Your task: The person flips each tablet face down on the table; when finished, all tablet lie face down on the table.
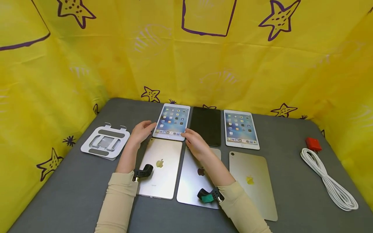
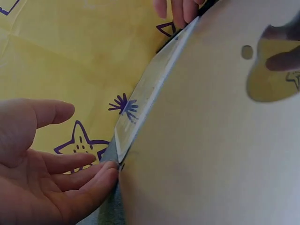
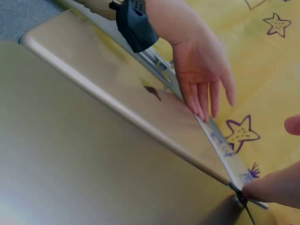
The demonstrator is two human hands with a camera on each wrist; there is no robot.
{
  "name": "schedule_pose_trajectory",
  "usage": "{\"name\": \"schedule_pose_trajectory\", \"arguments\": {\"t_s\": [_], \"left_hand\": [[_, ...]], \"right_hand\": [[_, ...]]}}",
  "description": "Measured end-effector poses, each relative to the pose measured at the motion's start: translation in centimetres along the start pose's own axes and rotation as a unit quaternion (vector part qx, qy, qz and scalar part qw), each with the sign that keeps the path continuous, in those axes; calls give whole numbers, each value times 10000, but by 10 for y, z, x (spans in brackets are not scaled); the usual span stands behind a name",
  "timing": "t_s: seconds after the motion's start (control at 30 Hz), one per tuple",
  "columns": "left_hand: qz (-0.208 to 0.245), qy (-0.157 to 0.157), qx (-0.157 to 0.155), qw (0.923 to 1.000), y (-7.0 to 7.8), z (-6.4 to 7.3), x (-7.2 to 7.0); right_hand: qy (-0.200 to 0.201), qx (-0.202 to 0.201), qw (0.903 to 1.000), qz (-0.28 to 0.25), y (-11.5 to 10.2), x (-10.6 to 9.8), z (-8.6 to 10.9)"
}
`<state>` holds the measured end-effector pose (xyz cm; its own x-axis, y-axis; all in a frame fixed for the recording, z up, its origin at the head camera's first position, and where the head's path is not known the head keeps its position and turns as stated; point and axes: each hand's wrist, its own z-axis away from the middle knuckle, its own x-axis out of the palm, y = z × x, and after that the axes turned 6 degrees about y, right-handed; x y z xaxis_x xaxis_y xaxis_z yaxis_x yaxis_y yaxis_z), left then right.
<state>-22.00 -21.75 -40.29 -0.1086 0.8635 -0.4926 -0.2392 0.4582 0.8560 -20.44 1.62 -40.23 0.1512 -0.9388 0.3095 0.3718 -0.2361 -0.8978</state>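
Head view: yellow cloth is hanging round the far edge and both sides of the grey worktop. Three tablets are lying back-up in the near row: pinkish-gold tablet, silver tablet, pale-gold tablet. Behind them, left lit tablet, dark tablet & right lit tablet are forming the far row, prob. ranked for a tidy grid, screens up so they're readable.

Left lit tablet is lying flat at far-row left, betw. the hands, just beyond the pinkish-gold one; can't tell if edges are touching. White stand is sitting folded to the left, white cable is lying bundled far right; both prob. being kept out of the way.

L hand is resting at the tablet's left edge, fingers loosely spread, not wrapping anything. R hand is touching the near right corner w/ its thumb, other fingers apart, no grasp showing; both seemingly are steadying it from opp. sides. Red block is sitting by the cable's far end; whether they're joined is hard to see.

R arm is hiding parts of silver & pale-gold tablets; L wrist view is cutting off R hand, only fingertips showing. Dark tablet's face is too dim to read.
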Motion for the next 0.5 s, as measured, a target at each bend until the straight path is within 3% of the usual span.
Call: {"name": "schedule_pose_trajectory", "arguments": {"t_s": [0.13,0.37,0.5], "left_hand": [[230,-233,-108,9994,2,-1,1],[-140,-272,41,9995,3,0,2],[17,-355,-41,9994,2,-1,3]], "right_hand": [[2,98,9998,174,0,-2,-1],[-156,152,9994,259,3,-8,-4],[-239,71,9991,339,6,-11,-4]]}}
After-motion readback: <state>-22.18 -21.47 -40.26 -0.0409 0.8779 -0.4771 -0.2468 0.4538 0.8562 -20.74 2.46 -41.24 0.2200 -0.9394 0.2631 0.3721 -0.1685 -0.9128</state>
